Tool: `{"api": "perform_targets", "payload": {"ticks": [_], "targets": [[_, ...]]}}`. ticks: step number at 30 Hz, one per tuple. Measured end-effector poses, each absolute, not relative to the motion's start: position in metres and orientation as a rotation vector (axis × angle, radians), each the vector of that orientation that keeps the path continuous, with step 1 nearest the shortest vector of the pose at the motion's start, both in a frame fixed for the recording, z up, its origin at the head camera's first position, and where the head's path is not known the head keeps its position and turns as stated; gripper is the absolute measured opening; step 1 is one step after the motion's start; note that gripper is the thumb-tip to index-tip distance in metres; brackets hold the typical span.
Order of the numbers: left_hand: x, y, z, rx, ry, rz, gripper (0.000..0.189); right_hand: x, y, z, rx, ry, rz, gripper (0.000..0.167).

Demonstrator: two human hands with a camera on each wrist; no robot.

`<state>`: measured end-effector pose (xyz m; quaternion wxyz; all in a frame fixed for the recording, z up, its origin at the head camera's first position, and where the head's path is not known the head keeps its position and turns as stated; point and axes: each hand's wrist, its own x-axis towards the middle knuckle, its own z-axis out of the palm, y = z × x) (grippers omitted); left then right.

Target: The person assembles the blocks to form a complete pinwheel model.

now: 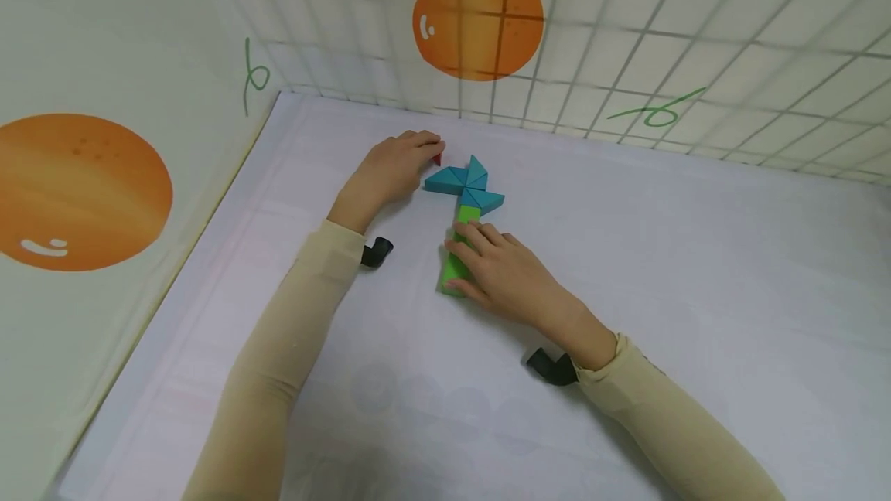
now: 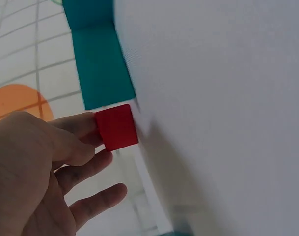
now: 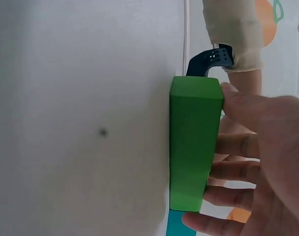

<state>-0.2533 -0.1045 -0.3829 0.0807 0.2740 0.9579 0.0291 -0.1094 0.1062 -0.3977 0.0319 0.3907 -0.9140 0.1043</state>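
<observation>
In the head view, my left hand [image 1: 398,167] pinches a small red block [image 1: 438,158] between thumb and fingers. One square face of that red block [image 2: 117,127] shows in the left wrist view, and the other fingers stay spread below it. Just to its right lie several blue triangular blocks [image 1: 475,176], fitted together like a pinwheel. A long green block [image 1: 469,213] runs from them toward me. My right hand [image 1: 511,277] rests across the green block with its fingers extended. In the right wrist view, the thumb touches one end of the green block [image 3: 193,152].
A white cloth surface [image 1: 661,269] spreads beneath the blocks. Behind it stands a pale grid-patterned wall [image 1: 599,37] with an orange print; another printed wall [image 1: 104,68] borders the left side. Black wrist mounts [image 1: 553,367] stick out from both sleeves.
</observation>
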Motion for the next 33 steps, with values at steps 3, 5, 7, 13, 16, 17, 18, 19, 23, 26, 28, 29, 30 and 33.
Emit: {"api": "perform_targets", "payload": {"ticks": [3, 5, 7, 13, 16, 17, 18, 19, 23, 26, 28, 29, 30, 33], "targets": [[-0.251, -0.112, -0.381, 0.805, 2.87, 0.124, 0.046, -0.11, 0.106, -0.398, 1.202, -2.817, 0.321, 0.054], [-0.249, -0.117, -0.38, 0.784, 2.872, 0.158, 0.042, -0.11, 0.105, -0.398, 1.206, -2.817, 0.319, 0.054], [-0.248, -0.122, -0.38, 0.769, 2.87, 0.184, 0.041, -0.11, 0.105, -0.399, 1.207, -2.815, 0.315, 0.054], [-0.243, -0.128, -0.381, 0.784, 2.882, 0.243, 0.039, -0.109, 0.104, -0.399, 1.209, -2.811, 0.307, 0.054], [-0.242, -0.127, -0.38, 0.796, 2.886, 0.277, 0.038, -0.109, 0.105, -0.399, 1.208, -2.818, 0.308, 0.054], [-0.242, -0.127, -0.38, 0.799, 2.886, 0.281, 0.037, -0.109, 0.105, -0.399, 1.207, -2.821, 0.307, 0.054], [-0.242, -0.127, -0.38, 0.801, 2.884, 0.285, 0.037, -0.109, 0.105, -0.399, 1.206, -2.825, 0.309, 0.054], [-0.242, -0.127, -0.379, 0.805, 2.88, 0.286, 0.036, -0.108, 0.105, -0.399, 1.204, -2.83, 0.308, 0.054], [-0.241, -0.128, -0.375, 0.816, 2.875, 0.276, 0.032, -0.108, 0.106, -0.398, 1.197, -2.843, 0.315, 0.055], [-0.24, -0.129, -0.372, 0.807, 2.865, 0.292, 0.031, -0.108, 0.106, -0.398, 1.191, -2.842, 0.328, 0.055], [-0.24, -0.13, -0.369, 0.779, 2.85, 0.306, 0.034, -0.108, 0.106, -0.397, 1.189, -2.841, 0.331, 0.055], [-0.24, -0.131, -0.369, 0.766, 2.84, 0.311, 0.035, -0.108, 0.106, -0.398, 1.189, -2.84, 0.331, 0.055], [-0.24, -0.131, -0.368, 0.752, 2.831, 0.316, 0.037, -0.108, 0.106, -0.397, 1.19, -2.84, 0.331, 0.055], [-0.24, -0.132, -0.367, 0.707, 2.814, 0.326, 0.04, -0.109, 0.106, -0.397, 1.193, -2.837, 0.327, 0.055]]}}
